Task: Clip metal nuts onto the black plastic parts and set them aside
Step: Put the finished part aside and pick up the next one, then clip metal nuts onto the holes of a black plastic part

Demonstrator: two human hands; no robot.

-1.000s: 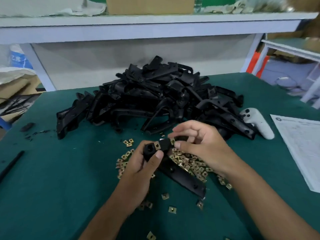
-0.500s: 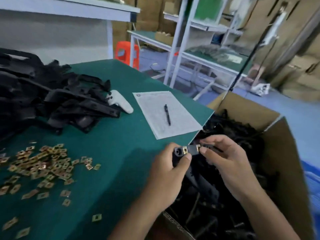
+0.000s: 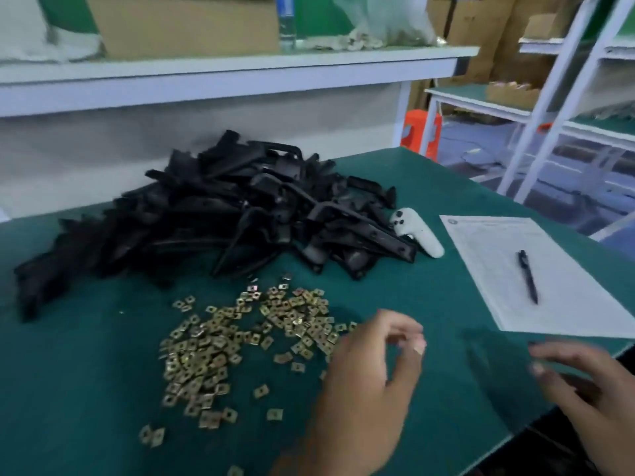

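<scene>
A heap of black plastic parts [image 3: 220, 221] lies at the back of the green table [image 3: 429, 304]. In front of it, brass-coloured metal nuts [image 3: 240, 338] are scattered across the mat. My left hand [image 3: 371, 383] hovers over the table just right of the nuts, fingers loosely curled, holding nothing. My right hand [image 3: 591, 389] is at the table's right front edge, blurred, fingers spread and empty.
A white controller [image 3: 417, 235] lies against the right end of the heap. A printed sheet [image 3: 567, 304] with a black pen [image 3: 528, 276] on it sits at the right. A white shelf [image 3: 240, 73] with a cardboard box runs behind.
Both hands held a black part with a nut over the cardboard box beside the table; the part is gone from them and the view has swung back to the table.
</scene>
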